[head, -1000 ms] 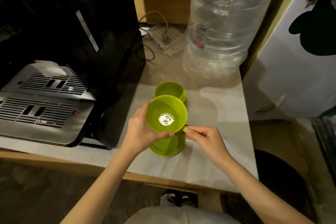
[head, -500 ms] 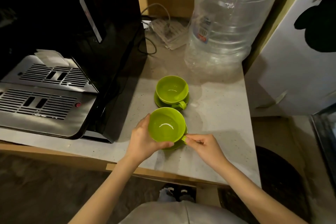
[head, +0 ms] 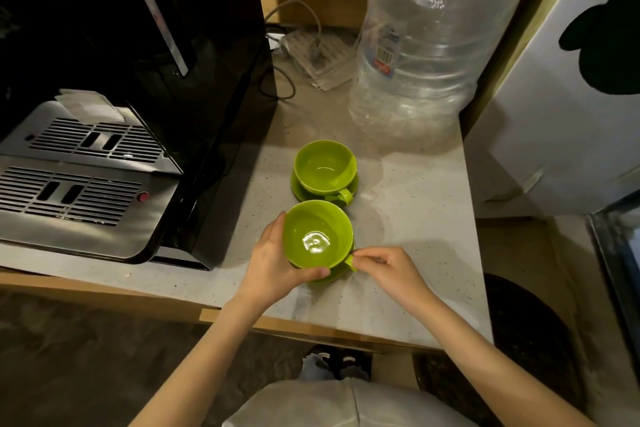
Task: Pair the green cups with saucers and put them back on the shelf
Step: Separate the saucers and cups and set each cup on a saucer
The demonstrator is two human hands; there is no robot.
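Observation:
Two green cups stand on the pale counter [head: 408, 218]. The far cup [head: 323, 166] rests on its green saucer [head: 354, 184], handle toward me. The near cup [head: 317, 234] sits on a second green saucer [head: 330, 277], mostly hidden beneath it. My left hand [head: 273, 262] wraps the near cup's left and front side. My right hand [head: 388, 269] pinches its handle on the right.
A black and steel coffee machine [head: 114, 135] fills the left of the counter. A large clear water bottle [head: 433, 35] stands at the back right, with cables and a power strip [head: 311, 52] behind. A white cabinet [head: 561, 114] borders the right edge.
The near cup was held above its saucer a second ago; it has come down onto the saucer. Both hands stay on it.

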